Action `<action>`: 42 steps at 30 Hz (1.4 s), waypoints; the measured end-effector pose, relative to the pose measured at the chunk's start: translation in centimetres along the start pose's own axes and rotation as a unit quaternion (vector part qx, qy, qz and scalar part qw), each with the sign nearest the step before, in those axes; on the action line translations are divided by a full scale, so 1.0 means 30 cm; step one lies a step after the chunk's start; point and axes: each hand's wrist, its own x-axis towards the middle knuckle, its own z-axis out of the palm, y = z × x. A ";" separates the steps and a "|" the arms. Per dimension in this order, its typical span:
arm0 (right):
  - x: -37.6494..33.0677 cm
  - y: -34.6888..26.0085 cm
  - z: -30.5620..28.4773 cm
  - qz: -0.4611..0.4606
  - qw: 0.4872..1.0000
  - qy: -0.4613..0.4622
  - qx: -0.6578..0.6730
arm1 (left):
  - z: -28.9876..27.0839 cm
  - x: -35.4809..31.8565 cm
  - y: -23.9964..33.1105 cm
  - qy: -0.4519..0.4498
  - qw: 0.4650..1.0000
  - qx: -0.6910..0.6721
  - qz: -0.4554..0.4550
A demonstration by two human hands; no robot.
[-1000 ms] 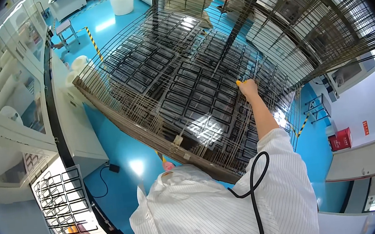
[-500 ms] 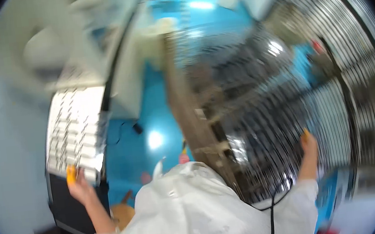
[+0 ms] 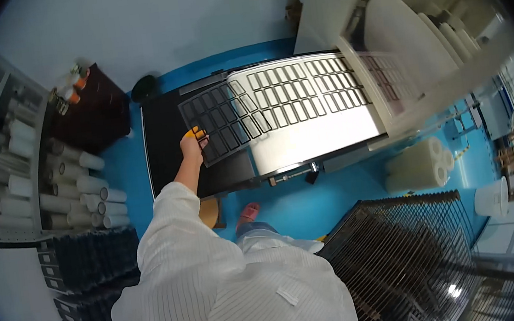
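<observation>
My left hand [image 3: 191, 147], with orange-yellow covers on its fingertips, pinches the near left edge of a clear sheet [image 3: 223, 123] printed with rows of black rectangular outlines. That sheet lies over, or just above, a black belt [image 3: 167, 123] and overlaps the bright metal bed [image 3: 312, 139] beside it; I cannot tell whether it touches them. More sheets with the same black outlines [image 3: 300, 95] lie on the bright bed, reaching toward the machine's opening on the right. My right hand is out of view.
A wire drying rack [image 3: 400, 252] stands at the lower right, with white rolls [image 3: 419, 166] on the blue floor beyond it. Shelved rolls [image 3: 79, 184] and stacked black trays [image 3: 87, 259] line the left. A dark cabinet [image 3: 89, 110] and a round stool [image 3: 210, 213] stand nearby.
The view has swung left from the wire rack to the belt machine. My left hand now grips a printed clear sheet, and my right hand has left the picture.
</observation>
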 end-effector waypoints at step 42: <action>-0.728 0.484 1.724 -0.257 0.874 -0.371 0.182 | -0.066 0.036 0.138 -0.406 0.691 0.549 0.239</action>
